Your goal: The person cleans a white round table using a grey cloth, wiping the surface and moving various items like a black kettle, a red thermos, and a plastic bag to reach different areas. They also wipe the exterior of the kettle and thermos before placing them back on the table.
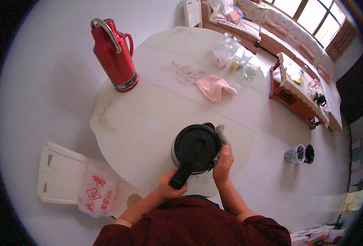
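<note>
An electric kettle with a black lid [197, 147] is held over the near part of a pale table [132, 123], its spout pointing away from me. My left hand [172, 186] is closed around its black handle [180, 176]. Against the kettle's right side, my right hand [224, 164] presses a grey, fuzzy cloth [221, 135]. A crumpled pink cloth [215, 88] lies farther off on the table. Whether the kettle's base touches the table cannot be told.
A red thermos flask [117, 61] stands at the table's far left. Several glasses [247, 70] stand near the right edge. A white plastic chair [61, 175] with a printed bag [101, 190] is at lower left. Two bins [294, 154] stand on the floor at right, beyond them a low table [298, 89].
</note>
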`<state>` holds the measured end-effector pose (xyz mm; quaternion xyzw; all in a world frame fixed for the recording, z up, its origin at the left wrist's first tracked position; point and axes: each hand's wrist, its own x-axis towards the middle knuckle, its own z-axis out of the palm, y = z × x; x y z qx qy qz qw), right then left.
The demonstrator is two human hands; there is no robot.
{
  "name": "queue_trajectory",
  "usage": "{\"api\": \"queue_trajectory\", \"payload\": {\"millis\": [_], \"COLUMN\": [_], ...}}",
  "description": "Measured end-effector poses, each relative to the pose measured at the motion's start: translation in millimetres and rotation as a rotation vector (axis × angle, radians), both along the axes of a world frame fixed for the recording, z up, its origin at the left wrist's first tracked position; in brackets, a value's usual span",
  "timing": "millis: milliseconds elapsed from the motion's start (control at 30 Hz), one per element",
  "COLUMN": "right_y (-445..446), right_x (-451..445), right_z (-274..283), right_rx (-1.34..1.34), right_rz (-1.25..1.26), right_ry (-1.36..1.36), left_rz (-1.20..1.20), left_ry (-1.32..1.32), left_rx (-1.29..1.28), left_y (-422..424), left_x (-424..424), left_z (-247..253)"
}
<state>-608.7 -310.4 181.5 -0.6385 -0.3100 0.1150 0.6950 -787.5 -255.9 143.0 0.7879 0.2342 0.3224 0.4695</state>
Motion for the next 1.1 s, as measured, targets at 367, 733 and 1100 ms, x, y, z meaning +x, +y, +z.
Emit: {"api": "queue_trajectory", "payload": {"millis": [367,733,1100], "right_y": [-19,13,38], "right_x": [-8,6,-13], "right_z": [33,67,60], "right_rx": [-0.224,-0.161,-0.257], "right_rz": [0.069,0.139,0.469], "right_ry": [-1.032,-0.461,-1.073], "left_rz": [0.091,0.027,-0.03], "left_ry": [0.0,-0.011,-0.016], "left_rx": [0.006,-0.063,-0.084], "left_y": [-8,-2,3], "left_x": [-1,-5,-6], "left_z": [0,-7,-4]}}
